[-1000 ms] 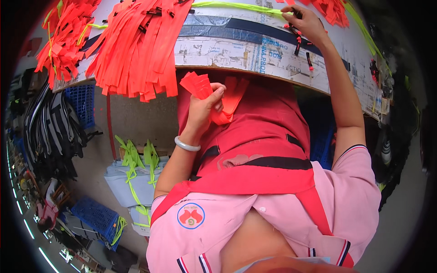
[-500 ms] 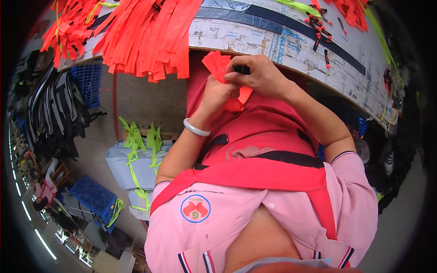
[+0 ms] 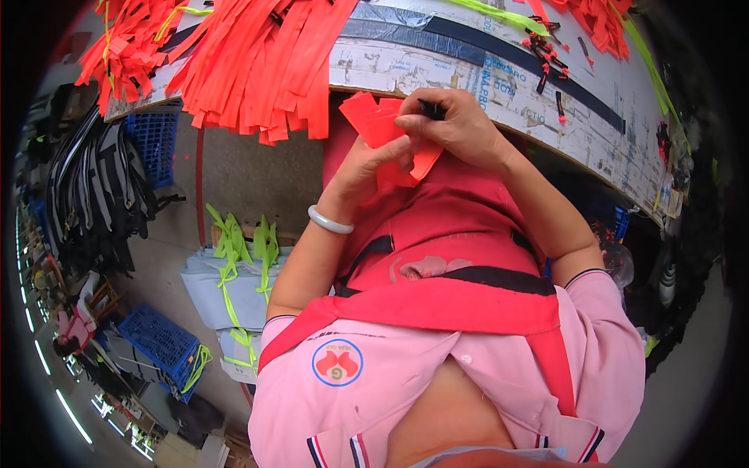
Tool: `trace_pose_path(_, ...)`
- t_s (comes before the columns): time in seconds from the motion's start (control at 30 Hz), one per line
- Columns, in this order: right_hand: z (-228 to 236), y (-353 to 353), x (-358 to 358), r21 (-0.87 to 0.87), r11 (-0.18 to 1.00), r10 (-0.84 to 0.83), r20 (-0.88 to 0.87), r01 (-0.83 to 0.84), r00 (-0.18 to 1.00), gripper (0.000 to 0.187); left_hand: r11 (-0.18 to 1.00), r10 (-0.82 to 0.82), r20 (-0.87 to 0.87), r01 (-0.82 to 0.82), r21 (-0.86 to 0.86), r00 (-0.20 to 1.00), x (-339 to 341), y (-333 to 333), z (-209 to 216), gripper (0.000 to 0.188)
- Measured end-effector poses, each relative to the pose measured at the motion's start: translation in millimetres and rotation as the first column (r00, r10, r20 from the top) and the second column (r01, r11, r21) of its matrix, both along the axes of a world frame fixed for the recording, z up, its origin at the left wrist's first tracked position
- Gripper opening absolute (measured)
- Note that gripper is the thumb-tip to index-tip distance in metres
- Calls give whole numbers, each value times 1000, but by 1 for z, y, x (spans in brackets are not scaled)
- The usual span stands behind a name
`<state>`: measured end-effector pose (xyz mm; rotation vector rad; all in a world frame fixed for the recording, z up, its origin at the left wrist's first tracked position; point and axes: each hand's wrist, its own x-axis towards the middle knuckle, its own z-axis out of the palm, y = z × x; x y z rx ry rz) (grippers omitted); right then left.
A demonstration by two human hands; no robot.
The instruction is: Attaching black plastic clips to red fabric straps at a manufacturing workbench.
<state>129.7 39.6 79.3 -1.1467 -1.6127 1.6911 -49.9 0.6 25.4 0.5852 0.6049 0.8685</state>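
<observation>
Nearest, at six o'clock from the hands, are the wearer's pink shirt (image 3: 406, 405) and red apron (image 3: 445, 253). Over the apron, the left hand (image 3: 368, 168), with a pale bangle (image 3: 331, 223) at its wrist, closes around a bundle of red-orange strips (image 3: 368, 117) whose ends fan toward eleven o'clock. At its two o'clock, the right hand (image 3: 464, 129) grips a small black item (image 3: 431, 110) in curled fingers, right beside the bundle; whether its fingertips also pinch the strips cannot be told. Beyond, at twelve, runs a scuffed white tabletop (image 3: 390, 70). A heap of similar strips (image 3: 265, 70) overhangs its edge at ten; small black-and-red pieces (image 3: 541, 83) lie scattered at two, near a yellow-green ribbon (image 3: 499, 14) at one. Farther off, black straps (image 3: 101, 195) hang at nine and a blue crate (image 3: 158, 335) sits at eight.
</observation>
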Motion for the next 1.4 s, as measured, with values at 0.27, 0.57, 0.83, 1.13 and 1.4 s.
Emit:
trace_pose_path(0.27, 4, 2, 5, 225, 956, -196, 13, 188, 980, 21, 935, 352, -225, -327, 140, 909, 2, 7, 2, 16)
trace_pose_path(0.57, 8, -7, 2, 187, 960, -200, -57, 207, 978, 19, 708, 567, -299, -269, 653, 768, 3, 11, 22, 17)
trace_pose_path(0.83, 19, -8, 4, 255, 966, 27, 58, -41, 998, 18, 750, 427, -377, -89, 656, 822, -19, 16, 46, 19)
trace_pose_path(1.13, 7, -18, 5, 483, 871, -5, 200, -94, 980, 14, 882, 306, -405, -97, 461, 862, -10, 6, 25, 11)
trace_pose_path(1.4, -42, -28, -3, -148, 981, -140, -86, 126, 986, 19, 451, 571, -376, 103, 886, 730, 11, 4, 43, 23)
